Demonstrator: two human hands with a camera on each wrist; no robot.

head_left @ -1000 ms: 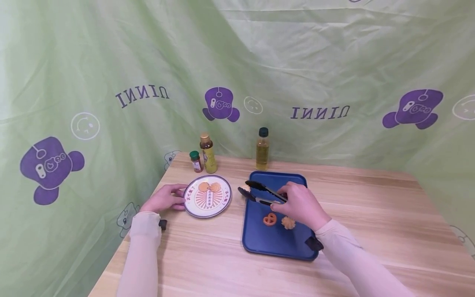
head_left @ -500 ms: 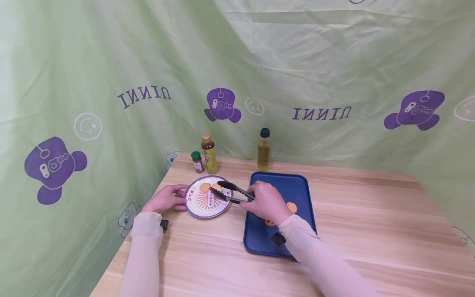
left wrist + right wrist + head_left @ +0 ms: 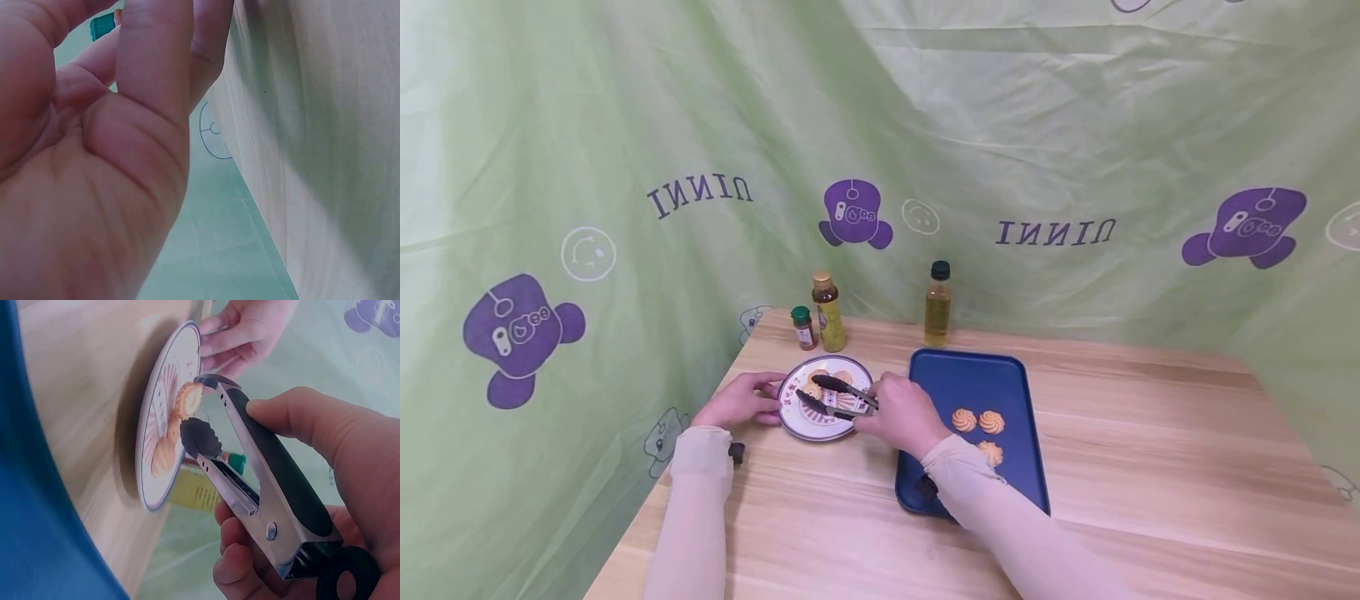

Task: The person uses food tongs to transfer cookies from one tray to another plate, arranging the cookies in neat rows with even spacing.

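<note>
At the round white plate's (image 3: 797, 425) left rim, my left hand (image 3: 737, 402) grips the edge, thumb and fingers around it. The palm fills the left wrist view, where the plate does not show. My right hand (image 3: 906, 412) holds black-tipped metal tongs (image 3: 278, 472) over the plate, thumb on one black arm and curled fingers on the other. The tongs' tips stand apart, with a ridged cookie (image 3: 189, 399) between them, close to the plate's surface. Whether the tips touch that cookie I cannot tell. Other cookies (image 3: 164, 456) lie on the plate beside it.
A blue tray (image 3: 966, 375) with several swirled cookies (image 3: 992, 422) lies right of the plate, partly under my right forearm. Behind stand a green-capped jar (image 3: 803, 329), a brown-and-yellow bottle (image 3: 830, 317) and an oil bottle (image 3: 937, 308). A green curtain (image 3: 1037, 125) hangs behind the table.
My right hand has moved left from above the tray to the plate with the tongs, bringing a cookie along. More cookies on the tray now show. My left hand stays at the plate's rim.
</note>
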